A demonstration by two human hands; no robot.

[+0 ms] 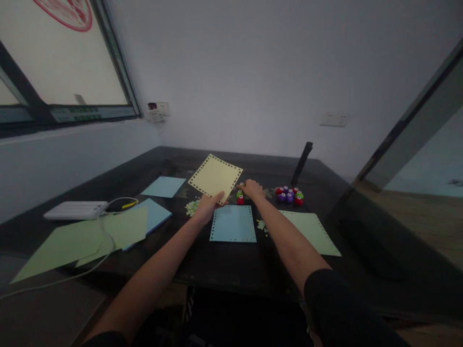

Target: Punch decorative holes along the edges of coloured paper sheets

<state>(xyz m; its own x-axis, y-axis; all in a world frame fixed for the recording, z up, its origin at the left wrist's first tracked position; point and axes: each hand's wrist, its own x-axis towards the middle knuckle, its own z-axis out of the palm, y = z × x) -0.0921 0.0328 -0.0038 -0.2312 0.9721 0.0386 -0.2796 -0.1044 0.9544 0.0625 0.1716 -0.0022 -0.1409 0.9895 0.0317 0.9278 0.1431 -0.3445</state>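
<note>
My left hand [208,207] is closed on the lower corner of a yellow paper sheet [216,177], tilted up off the table, with small holes punched along its edges. My right hand [253,189] reaches to a short row of small craft punches [240,194], red and green with white tops. Its fingers are closed around the far one, which they partly hide. Between my forearms lies a blue sheet [233,224] with holes along its edges. To the right, a pale green sheet [311,231] with edge holes is partly covered by my right forearm.
More craft punches [289,195], red, purple and green, cluster at the right near a black upright bar [302,163]. Paper scraps [192,207] lie beside my left hand. Leftward are green sheets [90,236], a blue sheet [164,186] and a white box [75,210] with a cable.
</note>
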